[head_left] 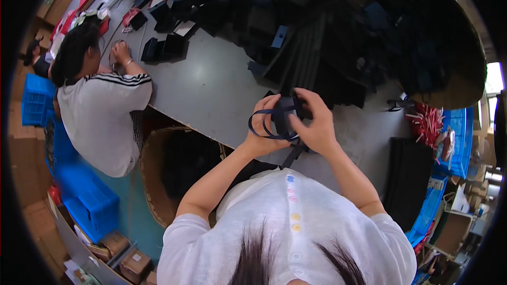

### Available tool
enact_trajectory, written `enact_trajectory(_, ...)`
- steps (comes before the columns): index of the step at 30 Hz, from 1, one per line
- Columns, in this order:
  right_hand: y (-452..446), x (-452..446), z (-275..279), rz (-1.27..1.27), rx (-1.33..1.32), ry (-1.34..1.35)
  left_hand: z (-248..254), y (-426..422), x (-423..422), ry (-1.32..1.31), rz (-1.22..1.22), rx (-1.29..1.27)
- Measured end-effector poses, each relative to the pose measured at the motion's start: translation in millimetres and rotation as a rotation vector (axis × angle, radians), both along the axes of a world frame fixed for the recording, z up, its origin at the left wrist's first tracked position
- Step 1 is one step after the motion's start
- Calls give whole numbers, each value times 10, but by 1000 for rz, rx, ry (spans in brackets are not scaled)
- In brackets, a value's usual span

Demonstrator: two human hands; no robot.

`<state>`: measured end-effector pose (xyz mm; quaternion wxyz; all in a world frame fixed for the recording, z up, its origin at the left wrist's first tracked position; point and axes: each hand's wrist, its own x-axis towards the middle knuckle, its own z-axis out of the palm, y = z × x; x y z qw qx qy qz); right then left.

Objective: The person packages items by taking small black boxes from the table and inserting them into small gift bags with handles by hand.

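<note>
Just above the near edge of the grey worktable (pixel 206 82), a small dark box (pixel 281 122) is held between my two hands. My left hand (pixel 260 132) curls round its left side. My right hand (pixel 318 124) grips it from the right, the thumb pressed on its near face. A narrow navy ribbon (pixel 252 128) loops out to the left across my left fingers, and another dark strip hangs below the box. Part of the box is hidden behind my fingers.
A large dark heap of boxes and strips (pixel 306 37) covers the table's far side. At the left sits a co-worker (pixel 103 111). An open carton (pixel 158 179) stands below the table edge. Blue crates (pixel 92 200) and red-white strips (pixel 424 125) flank the workplace.
</note>
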<state>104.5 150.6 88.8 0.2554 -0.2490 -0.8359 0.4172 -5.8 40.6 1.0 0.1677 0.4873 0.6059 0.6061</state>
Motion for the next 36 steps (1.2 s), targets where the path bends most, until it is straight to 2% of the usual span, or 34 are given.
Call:
enact_trajectory(1, 22, -119, 71, 99, 282, -119, 2, -33, -2, 65, 7, -54)
enact_trajectory(2, 108, -220, -46, 217, 419, -79, -74, -55, 0, 83, 34, -56)
enact_trajectory(3, 115, -271, -44, 241, 420, -74, -88, -69, 4, 82, 58, -56)
enact_trajectory(5, 144, -425, -35, 247, 481, 396, -99, -86, -20, 111, 216, -97)
enact_trajectory(6, 149, -504, -12, 130, 385, 451, -136, -129, -58, -62, 183, -63)
enact_trajectory(7, 157, -575, 8, 8, 287, 498, -138, -162, -83, -64, 210, -67)
enact_trajectory(9, 234, -717, -121, -44, -251, 304, -126, -148, -152, -249, 136, 198)
enact_trajectory(10, 232, -768, -274, 76, -593, 145, -104, -127, -187, -249, 169, 276)
enact_trajectory(11, 205, -749, -365, 111, -634, -195, -111, -145, -282, -243, 186, 280)
enact_trajectory(13, 54, -755, -495, 100, -1112, -97, -126, -148, -528, -57, 13, 246)
enact_trajectory(15, 117, -752, -665, 118, -1154, -98, -57, -256, -1072, 273, 60, -19)
enact_trajectory(16, 106, -739, -633, 45, -1147, -93, -76, -296, -1508, 452, 99, -152)
enact_trajectory(17, 94, -724, -608, -31, -1138, -83, -249, -299, -1933, 347, 239, -242)
enact_trajectory(18, 89, -700, -620, -75, -1108, -95, -649, -229, -2473, 417, 551, -233)
enact_trajectory(19, 78, -649, -635, -124, -1079, -110, -814, -225, -3131, 573, 741, -315)
enact_trajectory(20, 88, -574, -675, -150, -1113, -109, -950, -230, -3650, 547, 894, -351)
enact_trajectory(21, 66, -581, -673, -158, -1103, -111, -990, -246, -4002, 425, 994, -524)
enact_trajectory(23, -6, -578, -637, -294, -1155, -81, -1285, -308, -4575, 355, 1092, -889)
enact_trajectory(25, 5, -561, -623, -311, -1137, -77, -1303, -295, -4587, 93, 1004, -1069)
enact_trajectory(26, 5, -565, -610, -319, -1106, -64, -1349, -262, -4472, 228, 1001, -1030)
enact_trajectory(27, -31, -564, -613, -327, -1086, -48, -1407, -238, -4266, 367, 975, -871)
enact_trajectory(28, -39, -581, -588, -341, -1126, -31, -1824, -230, -4217, 745, 868, -665)
enact_trajectory(29, -67, -613, -551, -353, -1154, -7, -1723, -211, -3896, 810, 764, -551)
enact_trajectory(30, -76, -621, -554, -339, -1144, -18, -1474, -212, -3515, 773, 574, -472)
enact_trajectory(32, -75, -653, -542, -306, -1121, -25, -1327, -250, -2845, 632, 444, -381)
enact_trajectory(35, -68, -623, -500, -261, -1113, -22, -1328, -427, -2258, 580, 165, -344)
enact_trajectory(36, -69, -607, -463, -254, -1109, -30, -1330, -513, -2144, 575, 152, -354)
